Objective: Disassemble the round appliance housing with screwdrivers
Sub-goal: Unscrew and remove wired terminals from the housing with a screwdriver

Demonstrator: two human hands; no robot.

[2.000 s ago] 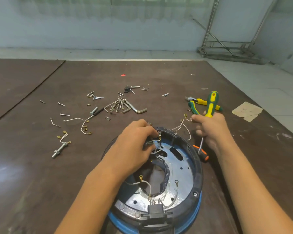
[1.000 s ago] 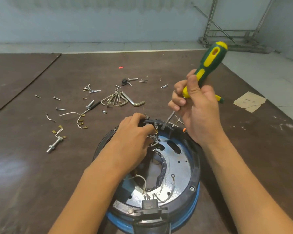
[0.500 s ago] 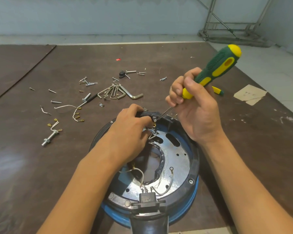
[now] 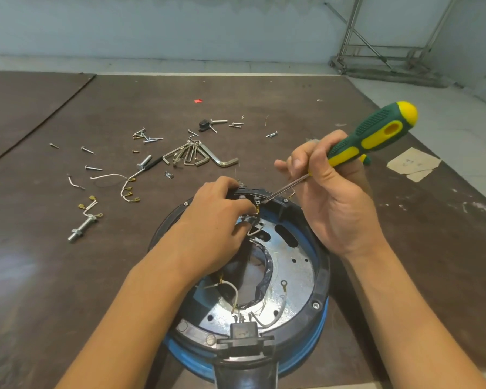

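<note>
- Right grip (image 4: 334, 197) was clenched on my screwdriver (image 4: 373, 133); the shaft slanted down-left, tip at the terminal (image 4: 257, 203).
- Left grip (image 4: 216, 217) pinched wires (image 4: 253, 233) just beside the tip.
- Housing (image 4: 320, 276) sat at the worktop (image 4: 68, 276) near edge.

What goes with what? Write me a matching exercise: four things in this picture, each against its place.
1. green-and-yellow screwdriver
2. bunch of silver hex keys
3. steel bolt with nut
4. tan paper scrap

A. left of the round black-and-blue housing
B. at the brown board's right edge
C. gripped in the right hand
D. beyond the housing

Pairs: 1-C, 2-D, 3-A, 4-B
</note>
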